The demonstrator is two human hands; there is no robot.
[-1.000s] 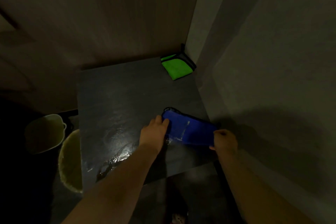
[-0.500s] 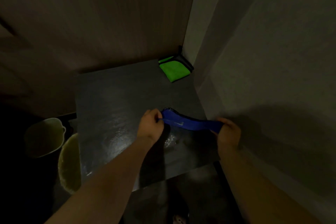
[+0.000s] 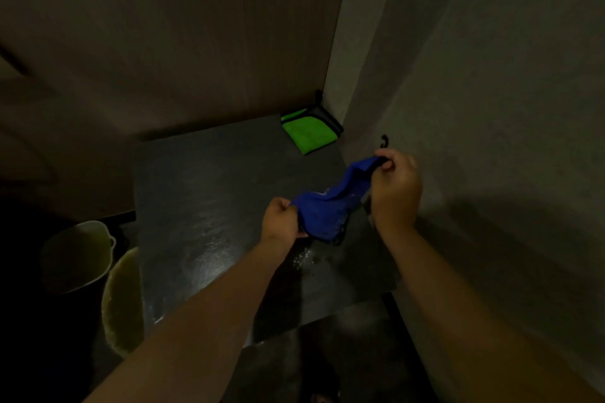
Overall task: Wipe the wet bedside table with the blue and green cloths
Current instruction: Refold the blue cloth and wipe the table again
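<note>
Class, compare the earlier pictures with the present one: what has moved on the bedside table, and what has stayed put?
The blue cloth, flat on the bedside table earlier, is now lifted clear. The right hand has raised its end higher; the left hand grips the lower end. The green cloth stays folded in the far corner, and the wet patches remain.

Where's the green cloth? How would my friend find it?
Look at the dark bedside table and follow it to the far right corner by the wall. The green cloth lies folded there, bright green, while the blue cloth is held up in both hands.
</note>
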